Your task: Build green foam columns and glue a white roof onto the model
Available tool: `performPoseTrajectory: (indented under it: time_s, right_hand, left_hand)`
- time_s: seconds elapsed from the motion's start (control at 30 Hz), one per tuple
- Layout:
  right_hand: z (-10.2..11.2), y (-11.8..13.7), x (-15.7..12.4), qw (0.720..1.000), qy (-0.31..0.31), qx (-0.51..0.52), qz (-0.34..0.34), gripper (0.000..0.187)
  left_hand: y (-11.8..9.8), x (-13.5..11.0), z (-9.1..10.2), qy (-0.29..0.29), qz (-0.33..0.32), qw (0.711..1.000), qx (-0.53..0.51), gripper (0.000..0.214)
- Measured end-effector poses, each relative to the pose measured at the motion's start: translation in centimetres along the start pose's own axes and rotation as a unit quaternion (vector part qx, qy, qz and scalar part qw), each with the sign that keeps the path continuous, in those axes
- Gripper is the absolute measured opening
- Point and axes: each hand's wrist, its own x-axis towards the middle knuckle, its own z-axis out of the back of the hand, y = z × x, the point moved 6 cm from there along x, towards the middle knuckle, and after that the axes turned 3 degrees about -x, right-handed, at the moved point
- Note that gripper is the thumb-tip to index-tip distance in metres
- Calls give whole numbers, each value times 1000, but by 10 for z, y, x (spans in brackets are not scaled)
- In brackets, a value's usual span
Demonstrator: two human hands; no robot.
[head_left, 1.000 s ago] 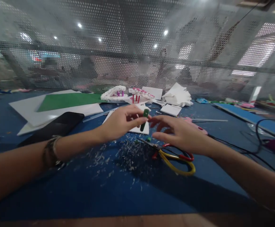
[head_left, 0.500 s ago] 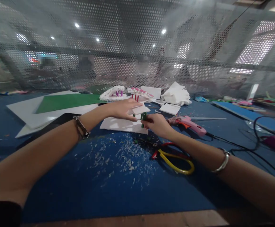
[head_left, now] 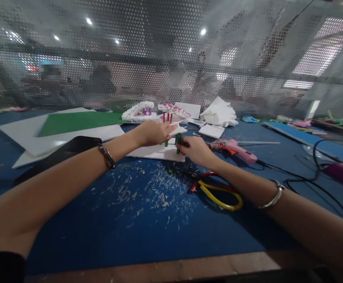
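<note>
The right hand [head_left: 197, 149] had it, in the head view: thumb and fingers pinched tight on a dark green upright stick [head_left: 178, 143] at the near right edge of a flat white board [head_left: 153, 153]. And the left hand [head_left: 155, 133]? Palm down, reaching over that board, fingertips just above or against a shorter green stick [head_left: 166, 144]; whether they gripped it, I couldn't tell.

Tense stuff! A slack pinch, I judged, could have let the taller stick lean, and a dip of the left wrist could have knocked the shorter one. Danger on the right, too: the pink glue gun [head_left: 239, 151] lay with its nozzle close beside the right hand, so a swing outward might have brushed it, or snagged its black cable [head_left: 274, 171].

Nearer, the red-and-yellow-handled scissors [head_left: 222, 202] lay beneath the right forearm, in the way of any drop. White shavings [head_left: 165, 200] littered the blue table [head_left: 115, 247]. Behind the hands, crowding the far side, sat a white bumpy-rimmed model [head_left: 134, 113] with purple posts and a pink-and-white model [head_left: 178, 111] on red sticks.
</note>
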Motion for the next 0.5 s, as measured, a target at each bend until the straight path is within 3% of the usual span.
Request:
performPoseTrajectory:
  time_s: [0.5]
  right_hand:
    - [-6,-3,4,999,23,-21,-11,14]
  left_hand:
    - [2,2,1,-3,18,1000,-20,45]
